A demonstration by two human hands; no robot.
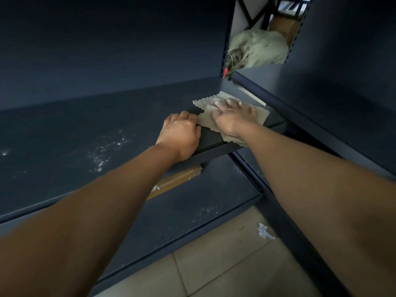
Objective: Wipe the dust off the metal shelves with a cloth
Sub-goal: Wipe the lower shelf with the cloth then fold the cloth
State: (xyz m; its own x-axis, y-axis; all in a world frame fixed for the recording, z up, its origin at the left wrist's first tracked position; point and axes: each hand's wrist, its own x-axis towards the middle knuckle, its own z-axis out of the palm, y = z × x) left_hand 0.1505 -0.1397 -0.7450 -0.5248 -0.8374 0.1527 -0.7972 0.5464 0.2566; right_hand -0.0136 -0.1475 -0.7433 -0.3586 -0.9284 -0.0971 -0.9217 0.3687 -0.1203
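Dark metal shelf (85,133), dust specks across it; at its right end the cloth (206,101) lies flat, draped over the front edge. Right hand (233,116) presses it, fingers spread. Left hand (181,133) curls over the front edge, touching the cloth.

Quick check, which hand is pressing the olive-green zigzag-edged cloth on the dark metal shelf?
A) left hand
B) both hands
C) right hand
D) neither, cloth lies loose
C: the right hand lies flat, fingers spread, on the olive-green zigzag-edged cloth on the dark metal shelf, while the left hand rests curled at the shelf's front edge beside the cloth.
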